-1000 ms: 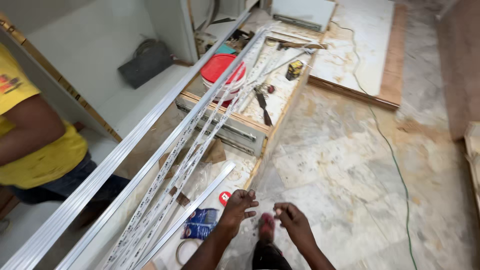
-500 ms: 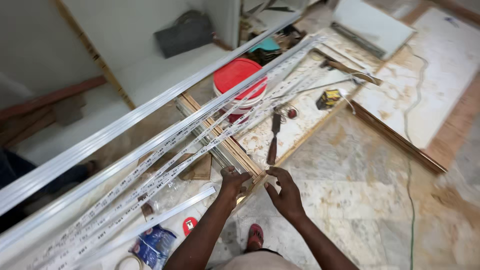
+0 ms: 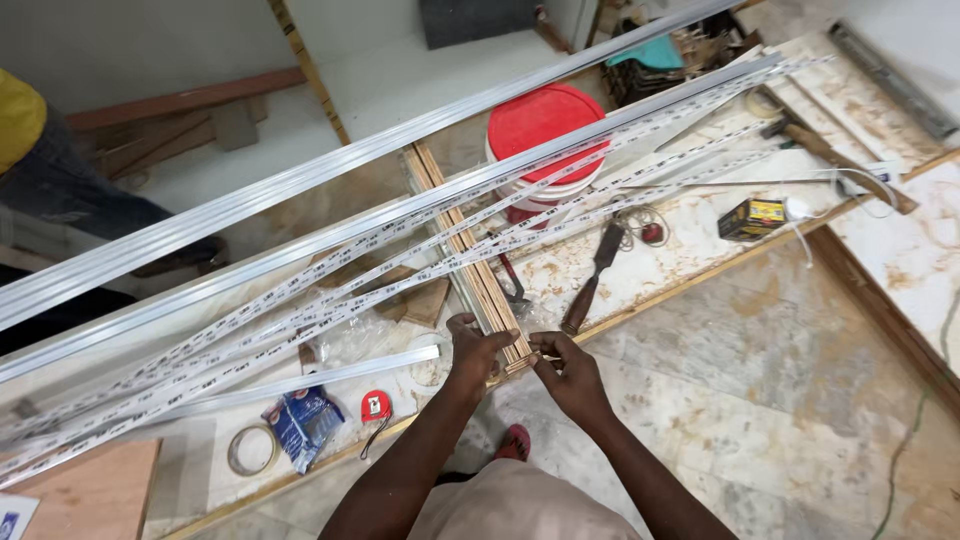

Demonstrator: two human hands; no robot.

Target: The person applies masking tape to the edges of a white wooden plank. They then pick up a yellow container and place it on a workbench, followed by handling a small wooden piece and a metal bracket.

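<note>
the bundle of thin wooden strips (image 3: 470,262) ends right at the fingertips; left hand (image 3: 473,350) and right hand (image 3: 568,372) pinch that near end together, likely squaring it. a chisel (image 3: 592,277) lies just beyond the right fingers.

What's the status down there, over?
Left hand and right hand both gripping near end of wooden strip bundle. Aluminium rails lie across it. Chisel alongside.

bucket lid (image 3: 545,122): red.
long metal strips (image 3: 300,310): silvery, patterned with small dark markings.
wood slats (image 3: 470,255): pale tan.
small box (image 3: 752,217): yellow and black.
tape measure (image 3: 376,406): red.
floor (image 3: 740,400): mottled beige-grey.
</note>
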